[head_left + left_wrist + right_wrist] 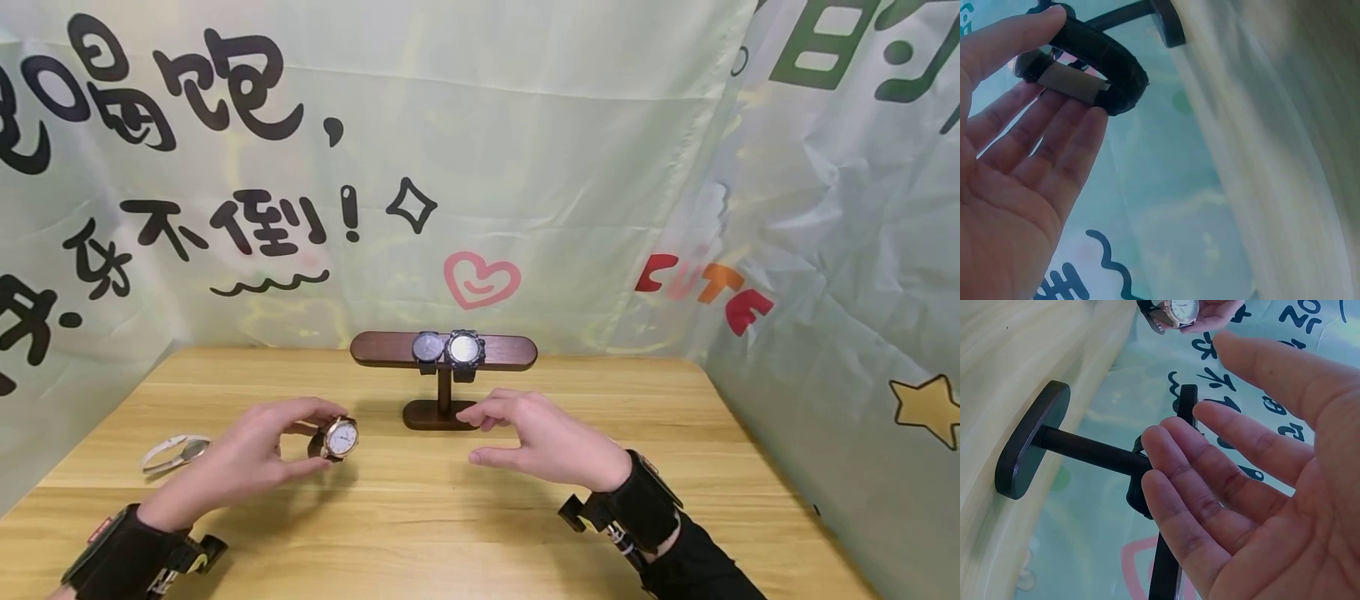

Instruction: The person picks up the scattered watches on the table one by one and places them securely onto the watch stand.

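My left hand (258, 446) pinches a wristwatch (341, 438) with a white dial, gold-toned case and dark strap, its face turned to the right. In the left wrist view the strap (1100, 56) forms a closed loop between thumb and fingertips. My right hand (536, 437) holds nothing; its fingers are extended and loosely spread in front of the stand's base. The dark wooden T-shaped watch stand (375, 348) bears two dark watches side by side, a smaller one (428, 347) and a bulkier one (465, 350), near the middle of its bar.
A watch with a pale strap (176, 452) lies on the wooden table (420, 533) at the left, just beyond my left wrist. A printed cloth backdrop (585, 167) stands behind the table and along both sides.
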`<state>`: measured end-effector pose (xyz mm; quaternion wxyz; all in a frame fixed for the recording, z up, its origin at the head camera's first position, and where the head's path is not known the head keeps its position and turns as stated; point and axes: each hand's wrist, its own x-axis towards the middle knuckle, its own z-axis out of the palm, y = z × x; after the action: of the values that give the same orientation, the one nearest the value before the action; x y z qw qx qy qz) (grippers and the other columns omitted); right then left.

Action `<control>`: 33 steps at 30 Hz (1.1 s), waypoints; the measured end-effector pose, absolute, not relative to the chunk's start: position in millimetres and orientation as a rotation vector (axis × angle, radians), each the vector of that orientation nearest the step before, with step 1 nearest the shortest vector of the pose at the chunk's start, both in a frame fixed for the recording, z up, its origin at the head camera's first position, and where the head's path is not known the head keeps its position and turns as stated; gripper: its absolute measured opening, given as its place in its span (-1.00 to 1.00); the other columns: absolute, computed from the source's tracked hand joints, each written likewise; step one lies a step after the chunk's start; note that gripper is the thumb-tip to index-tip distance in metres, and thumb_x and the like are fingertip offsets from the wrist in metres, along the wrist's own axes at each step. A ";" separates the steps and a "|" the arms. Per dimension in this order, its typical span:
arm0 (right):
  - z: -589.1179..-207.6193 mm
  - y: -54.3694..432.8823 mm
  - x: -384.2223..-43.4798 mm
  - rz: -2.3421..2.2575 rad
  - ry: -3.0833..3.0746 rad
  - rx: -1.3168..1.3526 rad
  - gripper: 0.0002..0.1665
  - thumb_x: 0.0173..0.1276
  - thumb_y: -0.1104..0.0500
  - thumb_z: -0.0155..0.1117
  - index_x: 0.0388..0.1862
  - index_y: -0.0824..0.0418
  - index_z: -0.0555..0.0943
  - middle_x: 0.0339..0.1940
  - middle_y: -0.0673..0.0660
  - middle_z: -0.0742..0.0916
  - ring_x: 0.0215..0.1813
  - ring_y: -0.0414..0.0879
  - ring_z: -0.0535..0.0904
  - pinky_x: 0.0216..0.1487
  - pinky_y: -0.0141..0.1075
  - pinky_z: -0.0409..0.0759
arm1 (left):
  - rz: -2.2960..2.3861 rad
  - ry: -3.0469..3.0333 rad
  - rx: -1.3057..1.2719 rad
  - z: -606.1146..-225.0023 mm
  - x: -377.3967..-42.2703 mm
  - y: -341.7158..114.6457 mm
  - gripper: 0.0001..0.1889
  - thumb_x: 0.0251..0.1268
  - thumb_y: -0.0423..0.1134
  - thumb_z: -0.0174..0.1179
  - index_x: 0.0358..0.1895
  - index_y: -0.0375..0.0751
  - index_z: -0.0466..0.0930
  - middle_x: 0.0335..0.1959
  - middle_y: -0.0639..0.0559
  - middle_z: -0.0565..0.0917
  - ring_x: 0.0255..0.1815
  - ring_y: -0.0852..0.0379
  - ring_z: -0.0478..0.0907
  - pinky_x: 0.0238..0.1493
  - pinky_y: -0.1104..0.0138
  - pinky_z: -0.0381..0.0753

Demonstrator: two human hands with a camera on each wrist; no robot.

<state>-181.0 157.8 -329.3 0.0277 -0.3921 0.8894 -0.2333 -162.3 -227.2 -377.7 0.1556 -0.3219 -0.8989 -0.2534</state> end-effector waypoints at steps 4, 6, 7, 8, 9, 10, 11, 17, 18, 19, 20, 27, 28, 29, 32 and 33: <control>-329.9 158.0 -180.9 -0.731 2.747 -1.228 -0.50 0.49 -0.03 0.49 0.33 0.09 0.69 0.13 -0.07 0.79 0.16 -0.14 0.71 0.26 -0.22 0.73 | -0.753 -2.545 -0.929 -379.1 -161.8 -220.9 -0.34 -0.01 -0.29 0.69 0.25 0.06 0.70 0.13 0.20 0.82 0.04 0.26 0.77 0.08 0.15 0.85; -330.4 158.3 -181.1 -0.736 2.749 -1.242 -0.51 0.49 -0.03 0.49 0.32 0.09 0.70 0.13 -0.08 0.79 0.15 -0.14 0.72 0.26 -0.23 0.73 | -0.794 -2.540 -0.938 -379.3 -161.1 -217.6 -0.33 -0.01 -0.32 0.69 0.25 0.09 0.69 0.15 0.18 0.81 0.07 0.24 0.77 0.10 0.13 0.85; -330.6 158.4 -181.2 -0.738 2.750 -1.253 -0.51 0.49 -0.03 0.48 0.31 0.10 0.70 0.12 -0.07 0.79 0.15 -0.14 0.72 0.25 -0.23 0.73 | -0.834 -2.538 -0.945 -379.1 -160.7 -215.9 -0.33 -0.01 -0.34 0.69 0.25 0.09 0.69 0.16 0.16 0.81 0.10 0.22 0.77 0.11 0.12 0.85; -330.9 158.6 -181.4 -0.738 2.753 -1.267 -0.51 0.50 -0.03 0.48 0.31 0.10 0.70 0.12 -0.07 0.80 0.15 -0.14 0.72 0.25 -0.22 0.73 | -0.867 -2.538 -0.948 -378.9 -160.0 -214.2 -0.33 -0.01 -0.35 0.68 0.25 0.10 0.69 0.18 0.14 0.80 0.12 0.21 0.76 0.11 0.12 0.86; -331.1 158.7 -181.5 -0.739 2.754 -1.278 -0.52 0.50 -0.03 0.48 0.31 0.10 0.70 0.12 -0.07 0.80 0.14 -0.13 0.72 0.25 -0.22 0.73 | -0.904 -2.539 -0.949 -378.6 -159.3 -212.4 -0.33 0.01 -0.35 0.68 0.25 0.10 0.69 0.20 0.12 0.79 0.15 0.21 0.74 0.10 0.12 0.86; -331.2 158.7 -181.7 -0.739 2.755 -1.283 -0.52 0.50 -0.04 0.48 0.31 0.10 0.70 0.12 -0.07 0.80 0.14 -0.14 0.72 0.25 -0.22 0.73 | -0.938 -2.537 -0.951 -378.3 -158.7 -210.6 -0.34 0.02 -0.35 0.67 0.26 0.09 0.68 0.21 0.11 0.79 0.16 0.21 0.73 0.08 0.13 0.87; -331.3 158.7 -181.9 -0.741 2.756 -1.287 -0.52 0.51 -0.04 0.47 0.31 0.10 0.70 0.13 -0.07 0.80 0.14 -0.14 0.72 0.26 -0.22 0.73 | -0.982 -2.537 -0.953 -378.0 -158.2 -208.7 -0.34 0.03 -0.36 0.67 0.26 0.09 0.68 0.22 0.10 0.78 0.18 0.21 0.72 0.08 0.15 0.87; -331.2 158.2 -182.0 -0.743 2.763 -1.297 -0.53 0.52 -0.05 0.46 0.30 0.09 0.70 0.12 -0.07 0.80 0.14 -0.16 0.72 0.26 -0.21 0.73 | -1.083 -2.503 -0.954 -377.3 -157.9 -198.4 -0.32 0.02 -0.40 0.66 0.25 0.13 0.68 0.24 0.12 0.77 0.21 0.22 0.71 0.10 0.25 0.85; -331.2 158.1 -182.0 -0.743 2.764 -1.295 -0.53 0.52 -0.05 0.46 0.30 0.09 0.70 0.12 -0.07 0.80 0.14 -0.15 0.72 0.26 -0.21 0.73 | -1.073 -2.500 -0.951 -377.5 -158.2 -196.9 -0.31 0.02 -0.41 0.67 0.25 0.14 0.68 0.24 0.12 0.77 0.21 0.22 0.71 0.10 0.26 0.85; -331.1 158.1 -181.9 -0.745 2.763 -1.294 -0.54 0.52 -0.05 0.46 0.30 0.08 0.70 0.12 -0.08 0.80 0.14 -0.15 0.73 0.26 -0.22 0.73 | -1.063 -2.500 -0.946 -377.5 -158.6 -195.6 -0.31 0.01 -0.41 0.67 0.25 0.15 0.68 0.23 0.13 0.77 0.21 0.21 0.71 0.10 0.26 0.85; -331.0 158.2 -181.9 -0.745 2.764 -1.291 -0.54 0.52 -0.05 0.46 0.30 0.08 0.71 0.11 -0.08 0.80 0.14 -0.15 0.73 0.26 -0.23 0.73 | -1.051 -2.501 -0.941 -377.6 -158.9 -194.3 -0.31 0.00 -0.41 0.67 0.25 0.15 0.68 0.23 0.13 0.77 0.21 0.20 0.71 0.10 0.26 0.85; -330.1 158.4 -181.1 -0.765 2.761 -1.297 -0.55 0.52 -0.04 0.46 0.29 0.09 0.71 0.10 -0.08 0.80 0.14 -0.16 0.72 0.25 -0.24 0.73 | -1.035 -2.507 -0.916 -377.6 -161.9 -185.8 -0.33 0.02 -0.36 0.68 0.25 0.11 0.69 0.25 0.09 0.76 0.23 0.13 0.70 0.10 0.23 0.85; -329.8 158.5 -180.9 -0.769 2.762 -1.291 -0.55 0.52 -0.04 0.46 0.29 0.08 0.71 0.10 -0.09 0.80 0.14 -0.17 0.72 0.25 -0.24 0.73 | -1.033 -2.505 -0.913 -377.5 -162.2 -184.6 -0.33 0.02 -0.36 0.68 0.26 0.11 0.69 0.26 0.09 0.76 0.23 0.11 0.70 0.10 0.22 0.85; -329.7 158.6 -180.9 -0.773 2.764 -1.296 -0.55 0.52 -0.04 0.46 0.29 0.08 0.71 0.10 -0.08 0.80 0.14 -0.17 0.72 0.25 -0.23 0.73 | -1.025 -2.503 -0.909 -377.2 -162.5 -183.4 -0.33 0.02 -0.35 0.68 0.26 0.12 0.69 0.27 0.09 0.75 0.24 0.10 0.70 0.11 0.20 0.85; -328.2 158.7 -180.4 -0.785 2.764 -1.280 -0.55 0.50 -0.03 0.48 0.29 0.07 0.71 0.12 -0.09 0.80 0.15 -0.17 0.71 0.26 -0.23 0.72 | -1.031 -2.493 -0.899 -376.0 -163.1 -180.0 -0.29 0.00 -0.37 0.68 0.29 0.14 0.68 0.32 0.08 0.72 0.28 0.05 0.68 0.13 0.16 0.84; -327.8 158.7 -180.3 -0.787 2.764 -1.279 -0.55 0.50 -0.02 0.48 0.29 0.07 0.71 0.12 -0.08 0.80 0.15 -0.16 0.72 0.26 -0.23 0.73 | -1.039 -2.491 -0.896 -375.4 -163.3 -178.8 -0.27 0.00 -0.38 0.68 0.30 0.17 0.67 0.34 0.08 0.71 0.30 0.05 0.67 0.14 0.16 0.84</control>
<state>-180.3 158.7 -327.8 -0.0020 -0.4065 0.8787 -0.2503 -163.3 -178.8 -375.4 0.1485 -0.3114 -0.8662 -0.3614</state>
